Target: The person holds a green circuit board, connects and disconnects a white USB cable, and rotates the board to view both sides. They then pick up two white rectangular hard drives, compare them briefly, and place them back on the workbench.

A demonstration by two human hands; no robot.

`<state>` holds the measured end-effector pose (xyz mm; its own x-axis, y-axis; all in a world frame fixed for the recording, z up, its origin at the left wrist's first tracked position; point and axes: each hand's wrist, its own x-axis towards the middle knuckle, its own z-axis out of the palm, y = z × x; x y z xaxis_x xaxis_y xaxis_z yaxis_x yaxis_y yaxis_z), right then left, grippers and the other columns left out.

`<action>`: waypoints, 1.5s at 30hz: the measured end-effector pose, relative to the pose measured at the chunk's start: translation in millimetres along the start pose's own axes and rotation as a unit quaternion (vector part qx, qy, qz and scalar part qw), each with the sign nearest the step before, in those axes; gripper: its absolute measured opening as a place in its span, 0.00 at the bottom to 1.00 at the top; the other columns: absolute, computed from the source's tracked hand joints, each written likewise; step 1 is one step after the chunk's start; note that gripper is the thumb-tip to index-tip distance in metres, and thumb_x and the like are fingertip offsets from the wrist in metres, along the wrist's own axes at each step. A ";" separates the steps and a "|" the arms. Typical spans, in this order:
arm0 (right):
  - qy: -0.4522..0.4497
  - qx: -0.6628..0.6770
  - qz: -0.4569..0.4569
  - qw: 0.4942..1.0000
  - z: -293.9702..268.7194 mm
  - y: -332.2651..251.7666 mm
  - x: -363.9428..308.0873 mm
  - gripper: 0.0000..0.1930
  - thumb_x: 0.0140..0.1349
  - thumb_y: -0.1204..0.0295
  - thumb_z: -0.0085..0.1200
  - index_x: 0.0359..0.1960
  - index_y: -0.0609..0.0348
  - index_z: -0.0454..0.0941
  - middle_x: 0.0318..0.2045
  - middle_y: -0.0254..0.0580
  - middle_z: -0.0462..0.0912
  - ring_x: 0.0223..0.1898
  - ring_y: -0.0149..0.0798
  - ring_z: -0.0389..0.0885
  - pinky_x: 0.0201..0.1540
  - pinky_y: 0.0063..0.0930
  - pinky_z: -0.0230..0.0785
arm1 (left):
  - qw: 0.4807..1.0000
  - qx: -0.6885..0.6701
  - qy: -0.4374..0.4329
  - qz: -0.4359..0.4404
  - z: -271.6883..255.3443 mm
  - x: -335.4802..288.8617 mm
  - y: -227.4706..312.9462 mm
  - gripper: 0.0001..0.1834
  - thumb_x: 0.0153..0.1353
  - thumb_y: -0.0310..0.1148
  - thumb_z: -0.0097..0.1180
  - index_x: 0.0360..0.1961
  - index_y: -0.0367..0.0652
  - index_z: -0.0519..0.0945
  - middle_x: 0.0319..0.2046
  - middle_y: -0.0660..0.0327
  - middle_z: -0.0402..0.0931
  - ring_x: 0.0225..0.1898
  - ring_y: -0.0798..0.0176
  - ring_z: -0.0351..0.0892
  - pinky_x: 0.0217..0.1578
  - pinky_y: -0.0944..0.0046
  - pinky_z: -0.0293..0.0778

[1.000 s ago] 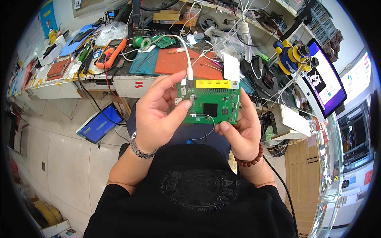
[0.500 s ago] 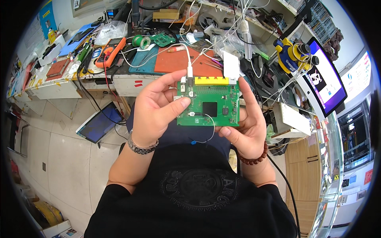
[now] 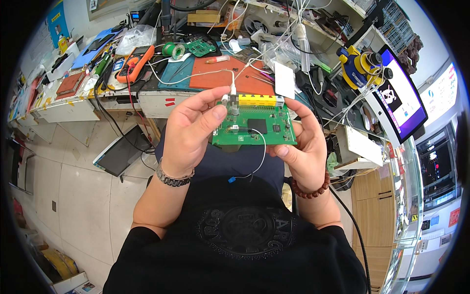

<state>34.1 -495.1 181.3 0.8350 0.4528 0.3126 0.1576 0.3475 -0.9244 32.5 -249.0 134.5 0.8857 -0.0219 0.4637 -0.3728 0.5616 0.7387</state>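
Note:
Between my two hands a green circuit board is held above my lap, its far edge lined with yellow ports. My left hand is closed on the board's left side, with the thumb on top near the silver connectors. My right hand grips the right edge, thumb at the near corner. A white cable plug stands at the far left connectors. From the board's middle hangs a thin grey lead with a blue tip. A white flat piece sticks up behind the far right corner.
The cluttered workbench ahead holds an orange multimeter, a green solder spool, a red mat and another green board. A yellow and blue microscope and a monitor stand at right. Another screen leans on the floor at left.
The circuit board has tilted, so its face looks flatter and its yellow ports show more from the side. The blue-tipped lead has swung slightly left and down. Both hands keep their grip.

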 end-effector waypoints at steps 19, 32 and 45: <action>0.076 -0.071 0.015 0.995 6.7 2.6 4.2 0.48 0.57 0.54 0.80 0.67 0.71 0.63 0.40 0.47 0.87 0.35 0.35 0.85 0.39 0.24 0.77 | 0.998 0.056 0.007 -0.001 -3.1 0.2 -3.5 0.29 0.81 0.47 0.54 0.64 0.27 0.78 0.50 0.53 0.86 0.44 0.68 0.86 0.42 0.68 0.80; 0.082 -0.064 0.029 0.994 2.0 5.8 4.7 0.47 0.57 0.53 0.80 0.67 0.71 0.64 0.44 0.48 0.86 0.38 0.33 0.86 0.42 0.25 0.80 | 0.999 0.042 0.022 -0.014 0.5 0.7 -4.7 0.26 0.80 0.46 0.56 0.61 0.30 0.82 0.44 0.59 0.86 0.38 0.72 0.83 0.38 0.70 0.78; 0.062 -0.099 -0.008 0.993 -1.9 12.8 -1.9 0.34 0.57 0.67 0.81 0.57 0.62 0.68 0.50 0.41 0.82 0.55 0.33 0.81 0.61 0.29 0.72 | 0.995 0.095 0.017 -0.019 -2.8 -1.3 -4.0 0.32 0.80 0.54 0.52 0.56 0.27 0.82 0.41 0.55 0.87 0.36 0.69 0.84 0.36 0.68 0.78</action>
<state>35.5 -493.1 168.4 0.8879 0.3401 0.3099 0.2618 0.1805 -0.9481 33.7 -248.9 129.5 0.9075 -0.0110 0.4198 -0.3819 0.3941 0.8360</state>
